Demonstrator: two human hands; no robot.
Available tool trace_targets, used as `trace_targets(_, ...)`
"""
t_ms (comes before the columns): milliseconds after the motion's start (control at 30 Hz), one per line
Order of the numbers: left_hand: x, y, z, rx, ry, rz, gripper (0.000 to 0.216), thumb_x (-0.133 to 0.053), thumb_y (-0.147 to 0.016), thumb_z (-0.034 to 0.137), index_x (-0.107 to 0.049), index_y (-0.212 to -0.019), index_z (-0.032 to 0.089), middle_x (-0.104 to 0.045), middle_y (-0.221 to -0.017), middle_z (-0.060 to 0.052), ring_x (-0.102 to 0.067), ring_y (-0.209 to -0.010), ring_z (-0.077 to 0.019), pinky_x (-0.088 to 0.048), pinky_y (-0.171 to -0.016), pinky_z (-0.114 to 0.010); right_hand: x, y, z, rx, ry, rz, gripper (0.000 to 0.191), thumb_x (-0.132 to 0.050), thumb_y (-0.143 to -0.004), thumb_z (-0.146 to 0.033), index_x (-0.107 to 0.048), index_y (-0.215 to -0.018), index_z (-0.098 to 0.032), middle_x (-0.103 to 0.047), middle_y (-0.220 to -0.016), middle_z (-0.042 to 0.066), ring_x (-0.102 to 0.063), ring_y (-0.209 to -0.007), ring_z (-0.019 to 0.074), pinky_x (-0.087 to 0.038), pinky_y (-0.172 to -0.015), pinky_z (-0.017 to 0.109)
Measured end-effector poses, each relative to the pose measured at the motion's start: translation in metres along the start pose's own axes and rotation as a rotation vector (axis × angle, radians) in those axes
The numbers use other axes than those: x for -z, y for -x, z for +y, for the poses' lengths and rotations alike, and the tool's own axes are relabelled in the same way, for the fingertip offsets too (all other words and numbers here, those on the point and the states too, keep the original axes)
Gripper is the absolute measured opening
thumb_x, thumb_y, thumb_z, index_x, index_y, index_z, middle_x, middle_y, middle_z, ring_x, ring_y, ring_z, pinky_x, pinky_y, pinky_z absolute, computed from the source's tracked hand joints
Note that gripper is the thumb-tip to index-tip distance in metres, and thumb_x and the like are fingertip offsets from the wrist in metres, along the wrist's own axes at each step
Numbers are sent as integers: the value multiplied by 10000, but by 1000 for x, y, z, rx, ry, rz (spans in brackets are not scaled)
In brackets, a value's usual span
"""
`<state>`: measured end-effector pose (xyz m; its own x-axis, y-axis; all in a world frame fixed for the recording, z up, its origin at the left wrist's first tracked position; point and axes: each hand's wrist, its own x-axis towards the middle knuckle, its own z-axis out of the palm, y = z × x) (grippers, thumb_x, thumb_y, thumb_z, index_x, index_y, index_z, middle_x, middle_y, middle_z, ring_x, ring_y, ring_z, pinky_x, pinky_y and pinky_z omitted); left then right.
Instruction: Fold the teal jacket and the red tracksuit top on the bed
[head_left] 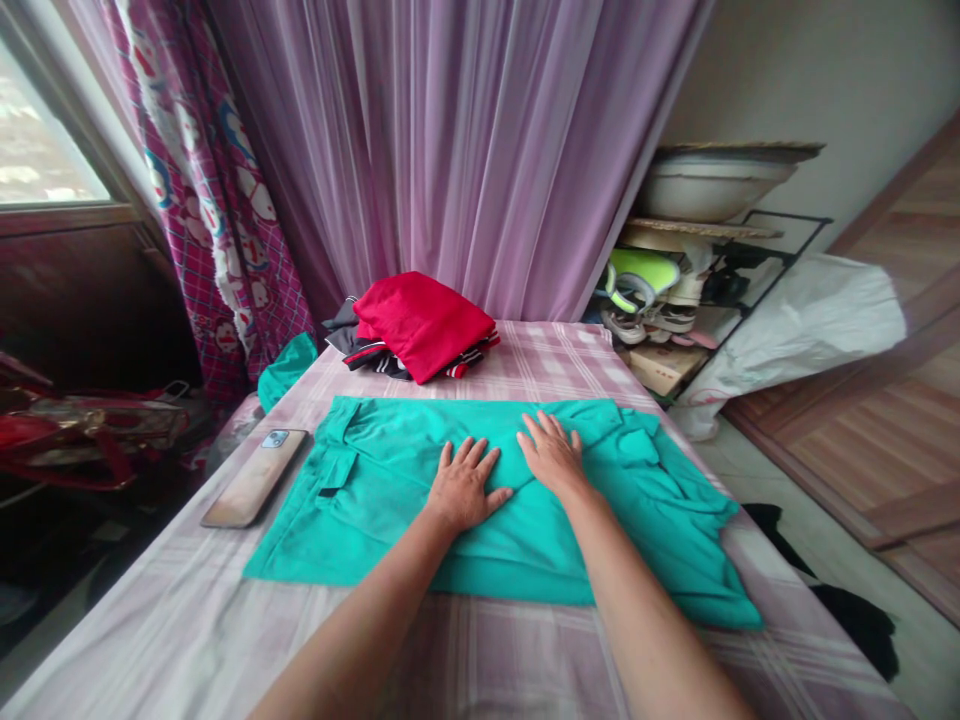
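Observation:
A teal garment [390, 540] lies spread out across the table, with small tabs near its left end and looser, rumpled cloth at its right end. My left hand [465, 485] rests flat on the middle of it, fingers spread. To the right and slightly farther away, my right hand [551, 450] also lies palm down on the cloth with its fingers apart. Neither hand grips the fabric. Some creases run through the cloth around both hands.
A plaid cloth [187, 640] covers the table. Behind the garment sits a pile of clothes with a red folded one [424, 320] on top. A phone [255, 480] lies at the left edge. Purple curtains [450, 150] hang behind; a shoe rack [780, 260] stands right.

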<state>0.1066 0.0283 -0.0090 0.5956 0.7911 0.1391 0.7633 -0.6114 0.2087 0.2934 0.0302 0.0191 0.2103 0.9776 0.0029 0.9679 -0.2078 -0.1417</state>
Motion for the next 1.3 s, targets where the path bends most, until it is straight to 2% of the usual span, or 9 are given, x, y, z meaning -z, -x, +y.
trace_targets(133,-2,-3,-3,7,40,24,766,-404,-929,689,-383,-1537,224,-407,-1592,-111,-318,-1490,-317,-224,-1214,-605,-10,17,-8,7,13,11,531,-227,-1046,-433,-389,-1540,-326,-314,-1641,45,-249,-1506,233,-194,-1190,564)
trace_targets(267,9,1,-15,44,54,0,644,-397,-975,598,-461,-1490,217,-443,-1570,-107,-361,-1475,-278,-303,-1206,-509,-22,25,-7,-27,1,-5,533,-242,-1044,-433,-395,-1540,-308,-330,-1634,41,-278,-1496,224,-174,-1202,537)
trace_targets(333,20,11,-26,79,-15,11,614,-377,-986,579,-496,-1468,218,-453,-1563,-107,-348,-1481,-289,-278,-1216,-518,-23,25,-6,-27,-9,-6,534,-247,-1042,-436,-398,-1538,-307,-331,-1634,34,-275,-1497,223,-171,-1203,538)
trace_targets(467,40,44,-58,207,-199,58,617,-375,-984,572,-492,-1477,221,-422,-1581,-111,-285,-1505,-325,-145,-1234,-602,-22,23,-5,-16,-16,10,531,-245,-1041,-439,-414,-1529,-315,-353,-1624,39,-286,-1490,223,-178,-1198,530)
trace_targets(633,43,72,-86,358,-238,13,642,-373,-981,575,-418,-1527,240,-383,-1603,-99,-276,-1508,-325,-176,-1219,-611,-24,23,-5,-16,-20,32,532,-249,-1038,-451,-423,-1523,-321,-362,-1619,45,-291,-1484,228,-181,-1192,526)
trace_targets(967,39,71,-84,397,-221,16,661,-368,-973,595,-410,-1532,245,-371,-1610,-82,-266,-1515,-307,-158,-1230,-586,-24,23,-5,-21,-15,27,527,-243,-1040,-450,-419,-1524,-335,-365,-1618,33,-299,-1479,218,-186,-1191,511)
trace_targets(1300,35,74,-84,377,-205,67,666,-337,-974,609,-422,-1526,246,-390,-1602,-88,-272,-1513,-303,-156,-1228,-582,-27,22,-4,-15,37,25,532,-243,-1037,-443,-411,-1529,-326,-360,-1621,31,-301,-1480,212,-213,-1187,513)
